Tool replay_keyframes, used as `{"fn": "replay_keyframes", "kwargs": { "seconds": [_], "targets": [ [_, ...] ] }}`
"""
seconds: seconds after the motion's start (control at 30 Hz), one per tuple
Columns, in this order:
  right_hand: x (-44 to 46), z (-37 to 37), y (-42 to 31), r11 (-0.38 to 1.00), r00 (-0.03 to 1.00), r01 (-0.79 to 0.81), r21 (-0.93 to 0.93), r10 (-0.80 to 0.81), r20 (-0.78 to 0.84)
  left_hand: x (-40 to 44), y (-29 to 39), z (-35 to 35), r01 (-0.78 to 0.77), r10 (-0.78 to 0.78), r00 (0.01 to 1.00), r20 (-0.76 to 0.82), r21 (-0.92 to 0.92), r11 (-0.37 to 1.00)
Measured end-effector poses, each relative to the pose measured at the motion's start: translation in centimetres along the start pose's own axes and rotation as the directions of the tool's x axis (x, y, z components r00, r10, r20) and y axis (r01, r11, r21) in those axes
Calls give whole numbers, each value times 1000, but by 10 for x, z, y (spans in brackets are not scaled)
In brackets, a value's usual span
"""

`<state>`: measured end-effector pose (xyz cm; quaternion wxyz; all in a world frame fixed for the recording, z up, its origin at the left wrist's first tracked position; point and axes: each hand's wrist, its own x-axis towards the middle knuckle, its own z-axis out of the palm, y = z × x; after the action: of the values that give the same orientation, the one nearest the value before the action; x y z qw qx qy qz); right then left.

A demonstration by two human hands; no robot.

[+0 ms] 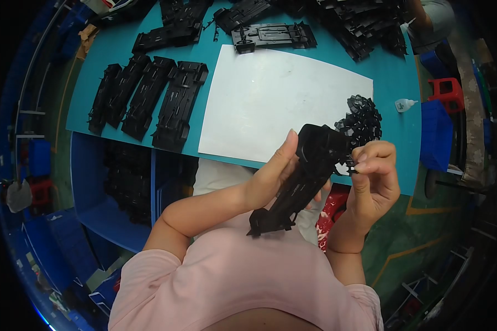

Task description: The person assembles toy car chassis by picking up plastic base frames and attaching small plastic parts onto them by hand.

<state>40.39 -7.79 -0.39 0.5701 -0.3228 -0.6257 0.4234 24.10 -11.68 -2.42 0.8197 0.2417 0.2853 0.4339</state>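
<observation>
A long black plastic model-car chassis is held tilted above the table's front edge. My left hand is closed around its left side, thumb on top, with fingertips showing past the right side. Close to the chassis's upper right end, my right hand pinches a small black plastic part between thumb and fingers. Whether that part touches the chassis I cannot tell. Just beyond it, a heap of small black parts lies on the right edge of a white sheet.
Several black chassis lie in a row on the left of the green table. More chassis are piled at the back. A small white bottle stands at right. A blue bin holds black parts below. Another person's arm shows at far right.
</observation>
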Motion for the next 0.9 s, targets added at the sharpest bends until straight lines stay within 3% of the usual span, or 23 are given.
{"fn": "replay_keyframes", "kwargs": {
  "seconds": [0.2, 0.27, 0.4, 0.53, 0.73, 0.9],
  "targets": [
    [0, 2, -2, 993, 993, 100, -64, -103, -53, 4, 4, -7, 69, -53, 992, 111, -150, 986],
    [1, 1, -4, 971, 997, 75, -225, -79, -9, 4, 6, -7, 100, -74, 987, 145, -182, 978],
    [7, 1, -3, 913, 985, 157, -376, -115, 130, 5, 12, -3, 178, -175, 984, 40, -327, 928],
    [15, 3, -1, 877, 966, 235, -420, -161, 204, 7, 10, -6, 196, -185, 981, 64, -392, 899],
    [23, 8, 8, 815, 915, 353, -460, -198, 352, 6, 9, -11, 271, -236, 962, 135, -422, 865],
    [24, 11, 12, 813, 921, 327, -482, -161, 354, 5, 9, -7, 238, -226, 971, 76, -356, 904]
  ]
}}
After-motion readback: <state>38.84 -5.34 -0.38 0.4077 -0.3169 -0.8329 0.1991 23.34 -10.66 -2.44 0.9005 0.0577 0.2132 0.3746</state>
